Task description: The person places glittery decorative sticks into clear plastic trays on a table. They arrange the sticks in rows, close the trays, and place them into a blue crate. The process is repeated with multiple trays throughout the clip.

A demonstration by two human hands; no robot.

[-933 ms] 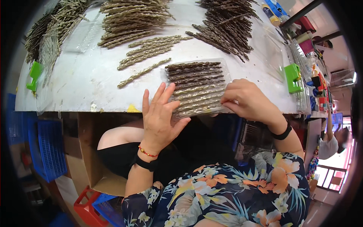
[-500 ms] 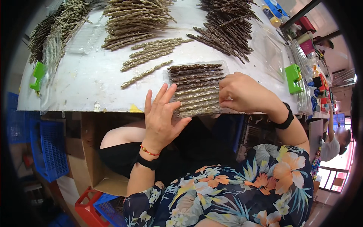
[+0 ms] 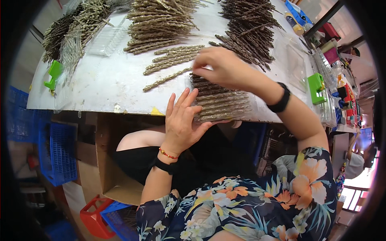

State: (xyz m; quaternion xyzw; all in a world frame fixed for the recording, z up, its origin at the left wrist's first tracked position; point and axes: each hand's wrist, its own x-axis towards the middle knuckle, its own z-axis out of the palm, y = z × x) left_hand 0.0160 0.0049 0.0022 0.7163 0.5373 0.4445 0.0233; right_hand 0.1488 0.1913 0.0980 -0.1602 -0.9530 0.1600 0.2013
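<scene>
A clear plastic tray [image 3: 250,106] lies at the table's front edge, filled with a row of dark brown twisted sticks [image 3: 207,86] at the far side and gold ones [image 3: 223,105] nearer. Against its left side rests my left hand [image 3: 181,122], fingers stretched and apart, thumb by the front corner. My right hand [image 3: 219,66] is curled over the tray's far left part, covering some dark sticks. Its fingertips are close to the end of a single loose gold stick [image 3: 167,79]; whether they pinch anything is hidden. Beyond lies a small group of gold sticks [image 3: 173,59].
Large heaps of gold sticks [image 3: 161,26] and dark sticks [image 3: 251,36] lie at the back. Clear trays [image 3: 105,40] are at the left. Green holders [image 3: 53,75] stand at both table ends. Blue crates [image 3: 60,154] and a cardboard box [image 3: 124,193] are below.
My right hand has moved from the tray's right side to its far left part. My left hand stays at the tray's left side. The whole view has shifted slightly.
</scene>
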